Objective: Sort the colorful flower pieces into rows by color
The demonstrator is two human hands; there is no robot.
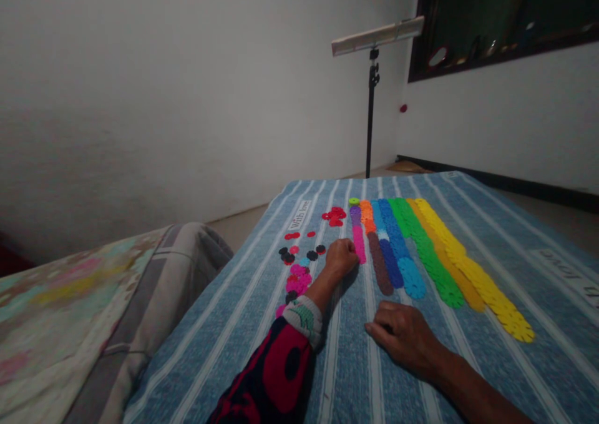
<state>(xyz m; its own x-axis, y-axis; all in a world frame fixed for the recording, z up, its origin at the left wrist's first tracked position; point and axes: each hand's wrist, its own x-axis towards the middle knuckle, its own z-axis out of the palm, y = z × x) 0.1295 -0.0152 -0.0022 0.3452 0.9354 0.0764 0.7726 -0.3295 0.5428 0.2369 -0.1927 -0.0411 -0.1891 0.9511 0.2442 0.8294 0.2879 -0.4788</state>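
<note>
My left hand (343, 256) has its fingers pressed together at the near end of a row of pink plastic discs (359, 243). Whatever may be in that pinch is hidden. Resting on the striped cloth, my right hand (403, 333) is curled closed, and nothing shows in its fingers. Overlapping notched discs form long colour rows beside the hands: brown (381, 265), dark blue (391, 268), light blue (412, 277), green (430, 261) and yellow (486, 277). Loose magenta discs (299, 278), black discs (312, 256) and red discs (334, 216) lie left of my left hand.
A blue cloth with white stripes (243, 324) covers the surface under the discs. To the left stands another surface draped with a patterned cloth (70, 305). Beyond the far edge rises a black stand (370, 118) bearing a flat panel (379, 37), near a dark window (505, 18).
</note>
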